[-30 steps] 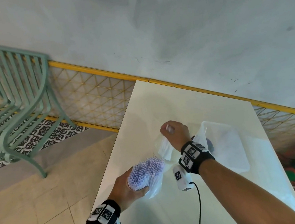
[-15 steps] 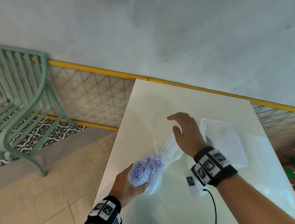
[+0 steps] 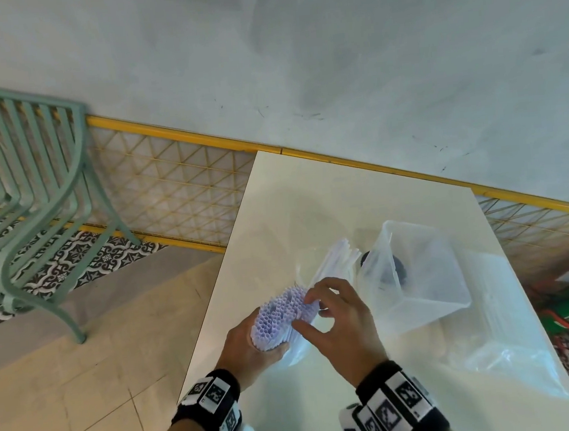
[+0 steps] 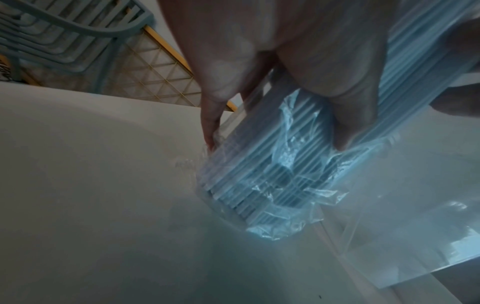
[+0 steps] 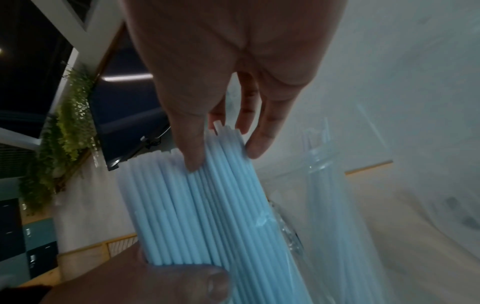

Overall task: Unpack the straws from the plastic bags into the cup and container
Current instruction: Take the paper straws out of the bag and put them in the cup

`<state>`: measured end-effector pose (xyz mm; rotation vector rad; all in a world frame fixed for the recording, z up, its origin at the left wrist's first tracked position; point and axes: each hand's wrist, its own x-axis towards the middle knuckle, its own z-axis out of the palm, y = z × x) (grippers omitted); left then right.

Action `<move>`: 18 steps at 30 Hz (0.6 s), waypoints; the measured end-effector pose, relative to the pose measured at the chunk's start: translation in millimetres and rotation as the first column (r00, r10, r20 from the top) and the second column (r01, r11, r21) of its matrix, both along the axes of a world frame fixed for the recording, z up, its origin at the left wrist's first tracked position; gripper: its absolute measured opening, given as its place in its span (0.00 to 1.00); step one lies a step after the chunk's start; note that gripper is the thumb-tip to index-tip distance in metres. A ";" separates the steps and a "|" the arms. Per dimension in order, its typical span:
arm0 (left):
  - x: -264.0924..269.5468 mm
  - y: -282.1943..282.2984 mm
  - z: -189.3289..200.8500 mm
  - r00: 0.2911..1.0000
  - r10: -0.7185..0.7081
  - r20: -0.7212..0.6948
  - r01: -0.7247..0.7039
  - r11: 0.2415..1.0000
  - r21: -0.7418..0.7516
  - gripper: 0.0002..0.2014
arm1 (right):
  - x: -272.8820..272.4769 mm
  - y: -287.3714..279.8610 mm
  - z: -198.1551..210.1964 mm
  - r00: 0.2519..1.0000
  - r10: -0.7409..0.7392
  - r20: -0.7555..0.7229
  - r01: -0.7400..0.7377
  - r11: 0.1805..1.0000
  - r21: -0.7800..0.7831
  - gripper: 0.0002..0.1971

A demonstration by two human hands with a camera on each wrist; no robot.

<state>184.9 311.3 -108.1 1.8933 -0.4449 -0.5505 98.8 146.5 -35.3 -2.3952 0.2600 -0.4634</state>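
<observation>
A bundle of pale blue straws [image 3: 274,316] stands in a clear plastic bag [image 3: 298,348] near the table's left edge. My left hand [image 3: 249,338] grips the bundle low down through the bag, with its fingers [image 4: 350,123] wrapped over the straws [image 4: 272,164] and crinkled bag [image 4: 285,226]. My right hand [image 3: 319,312] pinches several straws at the bundle's open top. In the right wrist view its thumb lies on the front of the straws [image 5: 194,216] and its fingers [image 5: 255,148] behind them. A clear rectangular container [image 3: 431,292] lies to the right. White straws [image 3: 338,262] lean up just left of it.
The white table [image 3: 309,196] ends at a yellow mesh rail and a grey wall. A second clear bag [image 3: 503,333] lies at the right edge. Behind the container sits a dark round object [image 3: 399,269]. A green metal chair [image 3: 34,202] stands on the floor to the left.
My right hand left the straws by the container, opened, and came back to pinch the top of the bundle. My left hand kept its hold on the bagged bundle.
</observation>
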 end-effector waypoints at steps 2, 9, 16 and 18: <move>0.0 -0.1 -1.1 1.000 -0.005 0.004 0.005 1.000 0.012 0.23 | 0.5 0.3 -1.7 0.999 -0.012 0.042 0.011 1.000 0.029 0.12; 1.1 1.3 -5.6 1.000 -0.001 -0.018 0.002 1.000 0.021 0.25 | -0.4 -3.4 10.4 0.979 0.016 0.203 -0.022 0.999 0.026 0.14; 0.2 0.6 -7.5 1.000 0.005 -0.015 -0.005 1.000 0.015 0.27 | -7.9 -0.4 0.3 0.990 -0.141 0.015 0.138 0.983 0.118 0.19; 0.8 1.0 -7.1 1.000 -0.002 -0.013 0.002 1.000 0.023 0.28 | -7.6 1.7 -0.2 0.987 -0.154 0.056 0.146 0.982 0.120 0.15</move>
